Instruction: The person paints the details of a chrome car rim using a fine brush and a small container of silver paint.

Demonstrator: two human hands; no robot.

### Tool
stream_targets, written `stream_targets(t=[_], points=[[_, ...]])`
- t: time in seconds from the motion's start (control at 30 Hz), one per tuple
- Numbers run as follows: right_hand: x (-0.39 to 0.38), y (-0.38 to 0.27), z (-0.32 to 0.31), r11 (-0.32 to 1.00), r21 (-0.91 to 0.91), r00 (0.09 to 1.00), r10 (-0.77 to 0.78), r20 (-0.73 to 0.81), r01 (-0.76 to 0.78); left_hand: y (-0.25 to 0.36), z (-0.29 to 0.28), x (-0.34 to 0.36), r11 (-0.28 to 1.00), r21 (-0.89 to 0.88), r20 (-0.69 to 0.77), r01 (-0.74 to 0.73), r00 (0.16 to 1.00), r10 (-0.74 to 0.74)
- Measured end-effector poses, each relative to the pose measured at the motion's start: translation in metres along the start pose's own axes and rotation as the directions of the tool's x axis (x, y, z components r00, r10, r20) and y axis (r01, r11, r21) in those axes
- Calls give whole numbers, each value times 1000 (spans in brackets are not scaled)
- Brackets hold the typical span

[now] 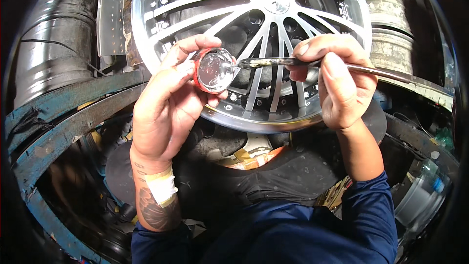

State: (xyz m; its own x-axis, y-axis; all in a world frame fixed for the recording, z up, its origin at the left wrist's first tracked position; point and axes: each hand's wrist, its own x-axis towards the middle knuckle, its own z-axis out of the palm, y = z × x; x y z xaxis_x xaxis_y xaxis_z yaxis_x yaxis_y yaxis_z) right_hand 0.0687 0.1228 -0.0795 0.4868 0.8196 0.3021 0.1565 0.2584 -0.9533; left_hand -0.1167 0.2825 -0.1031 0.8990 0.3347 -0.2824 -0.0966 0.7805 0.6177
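Red-walled, round and shallow, a clear-faced cup [198,76] sat tilted in the left grip [168,93], fingers curled round its side. Opposite, the right grip [342,78] pinched a slim, dark, rod-shaped tool [266,62], its tip close by the rim; contact was unclear. Steady wrists and light pressure seemed best. Beyond both grips, a silver multi-spoked metal wheel [276,0] crowded forward reach; farther left stood a grey metal drum [53,58].

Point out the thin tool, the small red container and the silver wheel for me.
Thin tool [273,62]: head view, on its dark, pale-smeared stretch.
Small red container [215,70]: head view, on its glossy round face.
Silver wheel [274,0]: head view, on its round centre.
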Motion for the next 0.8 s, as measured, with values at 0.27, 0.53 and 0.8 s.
stream_targets(t=[0.27,0.53,0.8], points=[[1,-6,2,962,-261,987,-41,157,82,-2,-1,0,1000,22,-20,13,1000,-13],[2,-12,4,944,-309,970,-42,241,118,-1,-2,-1,998,65,-35,24,999,-22],[5,-16,7,893,-414,961,-63,271,175,1,-3,-1,998,64,-33,12,999,-10]])
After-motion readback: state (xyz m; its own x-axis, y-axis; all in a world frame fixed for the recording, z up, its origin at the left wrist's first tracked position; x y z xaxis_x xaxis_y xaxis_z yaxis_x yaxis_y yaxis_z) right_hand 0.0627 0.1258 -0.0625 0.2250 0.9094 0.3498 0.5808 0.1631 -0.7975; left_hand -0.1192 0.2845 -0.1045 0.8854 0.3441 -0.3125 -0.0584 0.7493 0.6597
